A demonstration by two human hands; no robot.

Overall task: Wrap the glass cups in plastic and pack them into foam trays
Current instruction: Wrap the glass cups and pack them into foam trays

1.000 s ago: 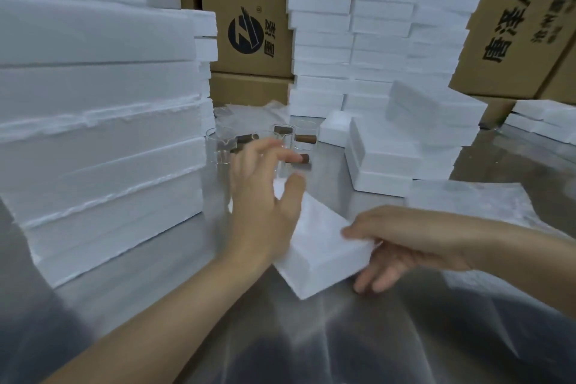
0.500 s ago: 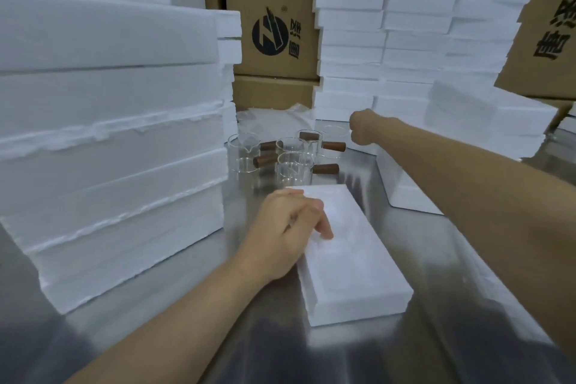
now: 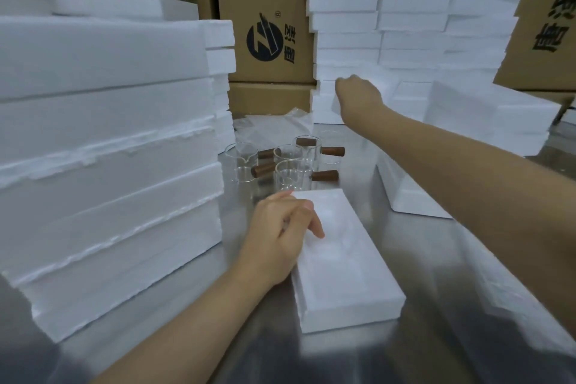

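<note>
Tray: a white foam tray [image 3: 349, 284] lies flat on the steel table [image 3: 420, 259], nearest the camera, recess up and no cup in it.
Left hand: the left hand [image 3: 280, 240] rests on the tray's left rim with its fingers loosely bent and one fingertip down in the recess. It steadies the tray rather than gripping it.
Tray handling: likely very light and stiff, but crumbly. It should slide at a nudge, so take it by the long edges and do not dig in with fingertips.
Slabs: a tall foam stack [image 3: 109, 165] stands just left of the tray.
Cups: the glass cups [image 3: 291, 171] stand bare and bunched just beyond the tray's far end, with their wooden handles [image 3: 325, 175] pointing different ways.
Cup handling: thin glass, probably slippery and easy to chip against a neighbour. Lift one at a time, by the handle or around the body.
Plastic: clear bags [image 3: 274, 126] lie behind the cups. They look limp and clingy, so probably fiddly to open.
Right hand: the right hand [image 3: 358, 93] is stretched out to the foot of the far stack [image 3: 343, 25]. Only its back shows, so I cannot tell what the fingers hold.
Progress: judging by the bare cups, nothing here is wrapped or packed yet.
</note>
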